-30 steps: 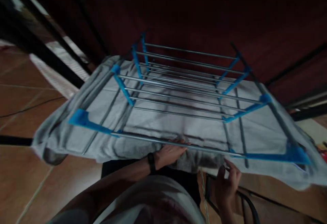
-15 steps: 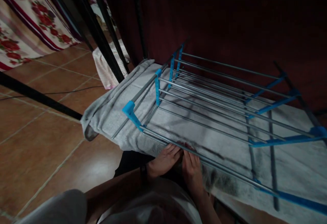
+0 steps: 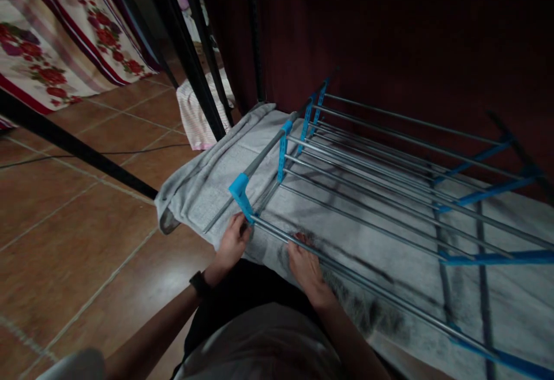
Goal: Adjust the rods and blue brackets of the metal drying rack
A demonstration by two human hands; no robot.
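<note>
A grey towel (image 3: 203, 183) lies spread over the lower tier of a drying rack with steel rods (image 3: 389, 195) and blue plastic joints (image 3: 240, 190). My left hand (image 3: 232, 242) rests on the towel's near edge just below the blue corner joint, its fingers curled onto the cloth. My right hand (image 3: 304, 261) lies palm down on the towel under the front rod, with the fingers stretched forward. A dark band sits on my left wrist.
Brown floor tiles (image 3: 73, 241) stretch to the left, crossed by a thin black cable. Black metal bars (image 3: 190, 62) stand behind the rack. A flowered cloth (image 3: 47, 51) hangs at the upper left, a pink striped cloth (image 3: 197, 111) lies near the bars. A dark red wall is behind.
The view has swung left. My left hand slid left along the towel's edge to the blue corner joint. My right hand came up onto the towel and moved left.
</note>
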